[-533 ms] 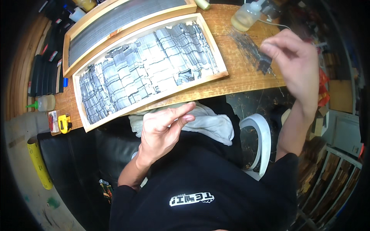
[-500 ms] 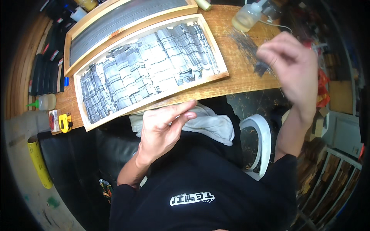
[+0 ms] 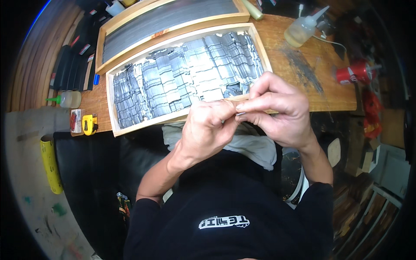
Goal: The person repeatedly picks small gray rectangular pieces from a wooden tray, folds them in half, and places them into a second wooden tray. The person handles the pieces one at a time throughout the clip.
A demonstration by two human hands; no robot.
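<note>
Both hands meet in front of the near edge of a wooden frame that is filled with rows of thin, shiny grey-black strips. My left hand is closed, its thumb and index finger pressed together. Against its fingertips, my right hand pinches with thumb and index finger. A tiny pale edge shows between the fingertips; what it belongs to is too small and too covered to name. To the right of the frame, a loose scatter of fine dark slivers lies on the wooden table.
Behind the frame stands a second wooden frame with grey strips. A squeeze bottle and a red can are at the right. A green-tipped bottle and a yellow tape measure sit left. A pale cloth lies below my hands.
My right hand has come left and nearer from above the dark slivers to meet my left hand. My left fingers have curled in. The whole view has shifted slightly.
</note>
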